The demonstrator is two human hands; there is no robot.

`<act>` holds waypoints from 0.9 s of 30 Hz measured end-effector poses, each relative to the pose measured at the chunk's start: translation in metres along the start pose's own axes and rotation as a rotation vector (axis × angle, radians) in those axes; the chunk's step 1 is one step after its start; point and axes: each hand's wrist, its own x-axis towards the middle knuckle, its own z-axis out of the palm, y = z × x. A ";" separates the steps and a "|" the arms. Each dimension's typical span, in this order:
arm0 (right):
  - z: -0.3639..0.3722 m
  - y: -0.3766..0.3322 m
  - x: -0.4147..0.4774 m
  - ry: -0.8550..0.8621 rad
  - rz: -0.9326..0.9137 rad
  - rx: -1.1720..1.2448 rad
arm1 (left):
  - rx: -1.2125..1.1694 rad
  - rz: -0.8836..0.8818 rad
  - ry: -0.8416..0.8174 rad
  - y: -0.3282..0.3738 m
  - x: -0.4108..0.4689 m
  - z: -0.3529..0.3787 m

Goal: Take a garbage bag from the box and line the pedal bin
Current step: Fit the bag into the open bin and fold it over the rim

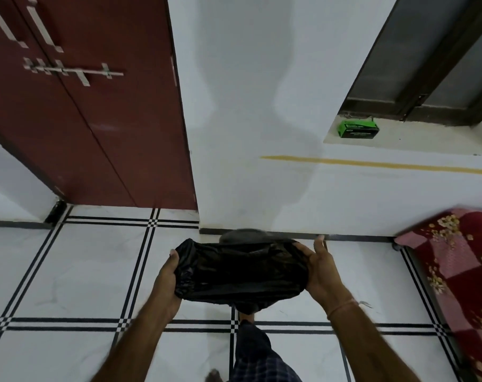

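Observation:
A black garbage bag (241, 274) is stretched wide between my two hands, low in the middle of the view. My left hand (166, 282) grips its left edge and my right hand (321, 274) grips its right edge. Just behind the bag, against the wall, a grey rounded part of the pedal bin (242, 235) shows; the bag hides the rest of it. The green and black bag box (358, 128) lies on a white window ledge at the upper right, far from both hands.
A dark red double door (96, 119) with a metal bolt stands at the left. A white wall (262, 133) faces me. A red floral bedspread (460, 260) fills the right edge. My leg and foot (251, 351) stand on the white tiled floor.

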 end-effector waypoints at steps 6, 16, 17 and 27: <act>-0.015 0.010 0.053 0.053 0.022 0.026 | 0.260 -0.015 0.101 -0.031 0.048 0.019; -0.054 0.060 0.227 0.218 -0.005 0.058 | 0.393 0.148 0.209 -0.143 0.212 0.065; -0.061 0.067 0.241 0.242 -0.020 0.083 | 0.421 0.178 0.231 -0.152 0.226 0.068; -0.097 0.133 0.334 0.226 -0.051 0.085 | 0.560 0.186 0.166 -0.236 0.326 0.047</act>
